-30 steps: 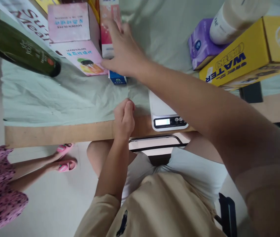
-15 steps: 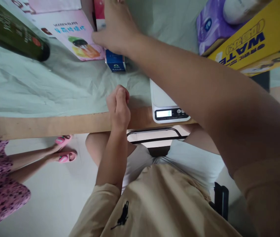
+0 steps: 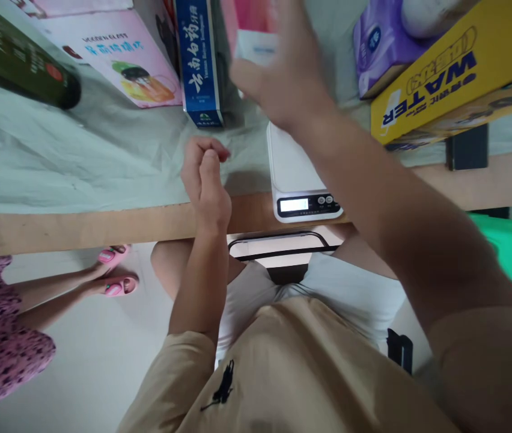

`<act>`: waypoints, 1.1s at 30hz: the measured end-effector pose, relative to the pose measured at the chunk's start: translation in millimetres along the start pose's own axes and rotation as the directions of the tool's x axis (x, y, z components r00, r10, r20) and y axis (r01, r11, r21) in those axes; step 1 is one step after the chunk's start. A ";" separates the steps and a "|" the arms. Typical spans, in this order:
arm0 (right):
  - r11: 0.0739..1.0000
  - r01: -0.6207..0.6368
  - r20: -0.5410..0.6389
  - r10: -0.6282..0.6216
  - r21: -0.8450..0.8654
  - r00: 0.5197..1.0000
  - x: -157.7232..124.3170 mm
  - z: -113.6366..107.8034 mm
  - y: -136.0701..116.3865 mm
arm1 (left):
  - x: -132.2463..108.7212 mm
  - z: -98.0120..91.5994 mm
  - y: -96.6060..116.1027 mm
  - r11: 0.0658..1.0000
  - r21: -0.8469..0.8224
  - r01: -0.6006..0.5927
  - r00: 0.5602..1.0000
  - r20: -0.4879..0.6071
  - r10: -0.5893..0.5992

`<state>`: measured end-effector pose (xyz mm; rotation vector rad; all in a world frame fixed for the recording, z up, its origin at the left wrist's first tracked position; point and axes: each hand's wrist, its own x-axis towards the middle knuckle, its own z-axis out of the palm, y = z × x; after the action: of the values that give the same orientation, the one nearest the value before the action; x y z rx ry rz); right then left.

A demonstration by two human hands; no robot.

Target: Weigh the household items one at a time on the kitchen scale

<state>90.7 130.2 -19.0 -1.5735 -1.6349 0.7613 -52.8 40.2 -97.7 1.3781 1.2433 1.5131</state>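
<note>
- Wooden table (image 3: 103, 227) across the whole view, near edge bare and light brown.
- Pale green cloth (image 3: 80, 162), creased, spread over the top, stopping just short of that near edge.
- Pale, smooth floor (image 3: 94, 361) below, evenly lit, with soft shadows only.
- Black metal frame (image 3: 278, 243) just under the near edge, about mid-table.
- Bright green plastic stool (image 3: 508, 246) low beside the right end.

Pink-white box (image 3: 255, 27) (blurred), roughly upright
</note>
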 end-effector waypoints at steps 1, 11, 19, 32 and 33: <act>0.999 0.041 -0.018 -0.040 0.008 0.999 -23.0 -15.6 1.2 | 1.3 3.3 2.2 1.000 -0.019 -0.018 1.000 0.023 0.018; 0.995 -0.054 -0.001 0.054 -0.088 0.999 -166.0 -54.2 59.6 | -22.1 63.4 52.2 0.990 -0.065 0.128 0.884 0.459 -0.084; 0.996 0.015 -0.067 -0.021 -0.091 0.998 -173.6 -63.2 81.7 | -23.9 60.4 41.0 0.989 -0.045 0.138 0.889 0.445 -0.104; 0.969 -0.183 -0.561 0.246 0.167 0.790 -154.3 -91.4 173.6 | -7.2 -3.0 -14.8 0.952 0.268 0.151 0.986 0.034 -0.166; 0.968 -0.179 -0.560 0.249 0.177 0.790 -154.7 -91.4 172.7 | -7.6 -0.4 -11.7 0.950 0.270 0.158 0.985 0.032 -0.172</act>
<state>260.9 -17.1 -126.2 -1.7088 -0.9591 0.4087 -52.9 36.1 -111.0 1.4336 1.5302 1.2186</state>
